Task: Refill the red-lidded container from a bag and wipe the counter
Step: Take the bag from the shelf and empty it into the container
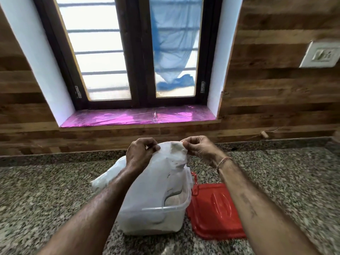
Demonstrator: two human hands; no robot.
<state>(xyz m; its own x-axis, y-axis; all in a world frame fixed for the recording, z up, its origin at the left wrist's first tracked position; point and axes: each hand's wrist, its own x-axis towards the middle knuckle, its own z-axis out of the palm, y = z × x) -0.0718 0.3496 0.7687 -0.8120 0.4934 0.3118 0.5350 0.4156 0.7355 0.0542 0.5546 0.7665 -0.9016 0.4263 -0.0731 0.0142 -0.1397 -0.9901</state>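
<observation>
A white plastic bag (158, 183) hangs upside down over a clear plastic container (165, 218) that stands on the granite counter (55, 190). My left hand (140, 153) pinches the bag's upper left corner, and my right hand (197, 149) pinches its upper right corner, both held above the container. The bag's lower part drapes into and over the container, hiding most of what is inside. The red lid (215, 210) lies flat on the counter just right of the container, touching it.
A wood-panelled wall rises behind the counter, with a window whose sill (138, 116) is covered in shiny pink film. A white wall socket (321, 55) sits at the upper right. A small wooden peg (264, 134) projects from the wall at right.
</observation>
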